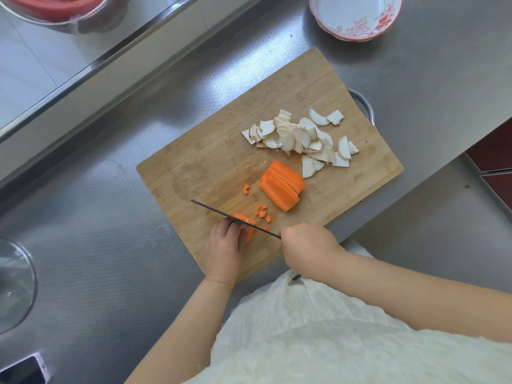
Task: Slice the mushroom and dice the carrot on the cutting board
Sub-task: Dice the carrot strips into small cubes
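A wooden cutting board (210,151) lies tilted on the steel counter. White mushroom slices (302,139) are heaped at its far right. A stack of long carrot slabs (282,187) lies in the middle, with small carrot dice (261,213) scattered near the front. My left hand (224,245) holds down a bundle of carrot strips (249,231) with curled fingers. My right hand (307,245) grips the handle of a knife (221,213), whose blade stands edge-down across those strips, right beside my left fingers.
A white bowl with red flowers (357,18) stands beyond the board at the top right. A glass lid (13,286) sits at the left edge, a phone (22,370) at the bottom left. A raised steel ledge (110,59) runs diagonally at the back.
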Demonstrator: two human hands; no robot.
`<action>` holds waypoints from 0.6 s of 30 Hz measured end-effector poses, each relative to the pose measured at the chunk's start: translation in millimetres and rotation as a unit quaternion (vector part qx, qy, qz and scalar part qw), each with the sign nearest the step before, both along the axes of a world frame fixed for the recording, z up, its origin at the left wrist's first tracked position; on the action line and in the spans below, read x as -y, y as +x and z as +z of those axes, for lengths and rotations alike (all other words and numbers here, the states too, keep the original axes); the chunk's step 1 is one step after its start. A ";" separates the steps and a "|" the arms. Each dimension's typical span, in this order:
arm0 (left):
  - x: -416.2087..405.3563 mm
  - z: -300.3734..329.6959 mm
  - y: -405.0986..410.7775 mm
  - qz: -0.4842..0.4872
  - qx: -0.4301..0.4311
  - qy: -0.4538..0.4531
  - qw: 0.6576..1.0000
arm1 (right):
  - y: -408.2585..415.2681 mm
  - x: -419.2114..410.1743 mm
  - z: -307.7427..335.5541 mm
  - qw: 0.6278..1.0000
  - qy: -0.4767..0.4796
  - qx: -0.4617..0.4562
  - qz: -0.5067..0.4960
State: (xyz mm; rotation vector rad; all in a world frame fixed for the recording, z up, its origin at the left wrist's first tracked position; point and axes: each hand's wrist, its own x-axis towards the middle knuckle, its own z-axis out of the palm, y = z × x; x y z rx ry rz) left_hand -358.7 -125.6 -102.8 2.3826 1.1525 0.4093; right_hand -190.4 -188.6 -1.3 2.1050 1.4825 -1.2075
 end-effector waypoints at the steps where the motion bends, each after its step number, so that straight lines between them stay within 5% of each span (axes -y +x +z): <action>1: 0.1 -0.4 -0.1 -0.001 0.001 -0.003 1.000 | -1.2 -1.2 0.3 1.000 -0.008 0.000 0.000; 11: 2.8 -2.1 1.8 0.010 0.003 0.012 1.000 | -7.9 -13.5 -5.4 0.999 -0.042 0.005 -0.015; 18: 3.5 2.3 1.0 0.003 -0.004 0.011 1.000 | 8.1 -10.7 -16.3 0.990 0.001 -0.060 -0.129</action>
